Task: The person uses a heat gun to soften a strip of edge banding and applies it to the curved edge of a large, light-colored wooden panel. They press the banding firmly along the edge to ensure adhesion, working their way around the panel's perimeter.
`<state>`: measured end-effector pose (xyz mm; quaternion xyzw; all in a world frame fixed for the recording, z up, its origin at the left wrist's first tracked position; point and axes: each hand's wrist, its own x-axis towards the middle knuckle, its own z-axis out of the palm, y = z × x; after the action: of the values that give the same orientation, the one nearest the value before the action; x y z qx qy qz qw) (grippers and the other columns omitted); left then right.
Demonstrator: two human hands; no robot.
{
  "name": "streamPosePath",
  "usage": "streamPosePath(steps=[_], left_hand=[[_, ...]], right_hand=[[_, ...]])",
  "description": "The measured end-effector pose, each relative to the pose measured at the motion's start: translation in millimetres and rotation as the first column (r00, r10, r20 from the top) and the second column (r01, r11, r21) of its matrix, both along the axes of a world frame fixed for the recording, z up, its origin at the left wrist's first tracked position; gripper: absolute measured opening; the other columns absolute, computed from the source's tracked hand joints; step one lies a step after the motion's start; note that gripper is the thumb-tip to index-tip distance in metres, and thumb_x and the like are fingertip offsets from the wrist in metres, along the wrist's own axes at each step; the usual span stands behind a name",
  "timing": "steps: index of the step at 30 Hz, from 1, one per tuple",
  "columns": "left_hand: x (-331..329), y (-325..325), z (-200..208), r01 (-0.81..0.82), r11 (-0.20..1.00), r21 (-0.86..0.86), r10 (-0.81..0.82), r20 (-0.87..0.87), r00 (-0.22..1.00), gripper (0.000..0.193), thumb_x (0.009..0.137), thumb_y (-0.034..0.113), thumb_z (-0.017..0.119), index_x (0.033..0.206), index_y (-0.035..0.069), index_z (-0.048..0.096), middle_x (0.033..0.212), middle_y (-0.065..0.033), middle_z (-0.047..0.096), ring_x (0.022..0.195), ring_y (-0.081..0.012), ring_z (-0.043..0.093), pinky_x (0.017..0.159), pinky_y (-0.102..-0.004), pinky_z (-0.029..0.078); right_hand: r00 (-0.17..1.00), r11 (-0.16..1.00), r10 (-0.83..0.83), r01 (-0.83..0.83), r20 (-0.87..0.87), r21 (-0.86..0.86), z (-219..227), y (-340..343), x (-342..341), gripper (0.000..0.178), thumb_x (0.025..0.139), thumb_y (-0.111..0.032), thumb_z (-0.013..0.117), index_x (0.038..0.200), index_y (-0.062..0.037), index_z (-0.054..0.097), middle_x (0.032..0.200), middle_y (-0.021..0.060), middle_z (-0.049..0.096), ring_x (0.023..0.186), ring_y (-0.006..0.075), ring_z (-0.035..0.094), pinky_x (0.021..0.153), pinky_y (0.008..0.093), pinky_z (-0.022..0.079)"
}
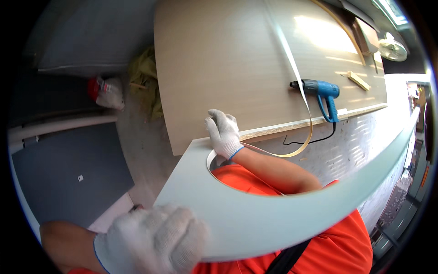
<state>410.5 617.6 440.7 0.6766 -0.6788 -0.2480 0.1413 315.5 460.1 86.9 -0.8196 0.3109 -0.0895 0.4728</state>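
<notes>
A pale grey-green board (255,219) with a curved cut-out lies across my front, tilted up to the right. A thin edge banding strip (299,150) runs into the cut-out beneath my right hand (223,134). That hand, in a white glove, bends around the strip near the board's far corner, thumb set apart from the curled fingers. Where it touches the strip is hidden. Close in at lower left, my gloved left hand (155,239) is closed over the board, slightly blurred. A small dark and red bit peeks out behind it; what it grips is hidden.
A large wood-toned panel (219,59) spans the far side, carrying a blue heat gun (324,91) with a black cord and a small yellowish block (359,81). A dark grey board (75,171) and a red-and-white bag (107,92) are at left. A fan (392,48) stands far right.
</notes>
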Motion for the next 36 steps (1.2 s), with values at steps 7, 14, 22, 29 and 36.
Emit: streamPosePath(steps=[7,14,22,29,36], left_hand=[[8,-3,-17,-0.016,0.974,-0.227,0.021,0.021,1.000,0.041,0.074,0.011,0.088,0.110,0.005,0.069,0.088,-0.0127,0.073,0.072,-0.0330,0.075,0.061,-0.0394,0.059],[-10,2,-3,0.000,0.942,-0.336,0.097,0.272,0.957,0.048,0.080,0.018,0.088,0.121,0.001,0.069,0.091,-0.0158,0.071,0.077,-0.0371,0.071,0.068,-0.0458,0.054],[-138,35,-37,0.018,0.800,-0.599,0.442,0.610,0.658,0.020,0.098,0.014,0.076,0.115,0.004,0.072,0.116,-0.0177,0.074,0.101,-0.0343,0.074,0.094,-0.0506,0.061],[-216,-128,-185,-0.317,0.806,-0.500,0.480,0.239,0.844,0.067,0.086,0.040,0.088,0.138,0.004,0.063,0.130,-0.0173,0.069,0.108,-0.0363,0.073,0.088,-0.0436,0.061],[-162,-168,-206,-0.609,0.647,-0.458,0.750,0.237,0.618,0.040,0.091,0.029,0.083,0.120,0.003,0.075,0.097,-0.0179,0.076,0.098,-0.0366,0.076,0.084,-0.0465,0.059]], right_hand=[[0.967,0.969,0.034,0.031,0.254,-0.246,29,-43,-63,0.039,0.097,-0.025,0.077,0.129,-0.0048,0.070,0.109,0.0156,0.078,0.108,0.0385,0.072,0.101,0.0493,0.054],[0.464,0.476,-0.865,0.879,0.191,0.024,-43,-140,-244,0.069,0.092,-0.028,0.086,0.146,0.0036,0.056,0.141,0.0236,0.061,0.120,0.0335,0.066,0.107,0.0458,0.053],[0.836,0.140,-0.543,0.188,-0.084,0.972,11,-193,-283,0.026,0.104,-0.018,0.071,0.127,-0.0081,0.064,0.105,0.0061,0.074,0.089,0.0198,0.074,0.077,0.0345,0.061],[0.834,0.821,0.031,-0.335,0.551,0.462,107,-231,-212,0.018,0.101,-0.014,0.075,0.114,-0.0035,0.067,0.101,0.0094,0.071,0.088,0.0199,0.070,0.066,0.0331,0.057],[0.792,0.816,-0.120,-0.264,0.599,0.514,90,-244,-154,0.016,0.105,-0.013,0.069,0.113,0.0007,0.069,0.110,0.0179,0.075,0.086,0.0303,0.074,0.066,0.0395,0.059]])
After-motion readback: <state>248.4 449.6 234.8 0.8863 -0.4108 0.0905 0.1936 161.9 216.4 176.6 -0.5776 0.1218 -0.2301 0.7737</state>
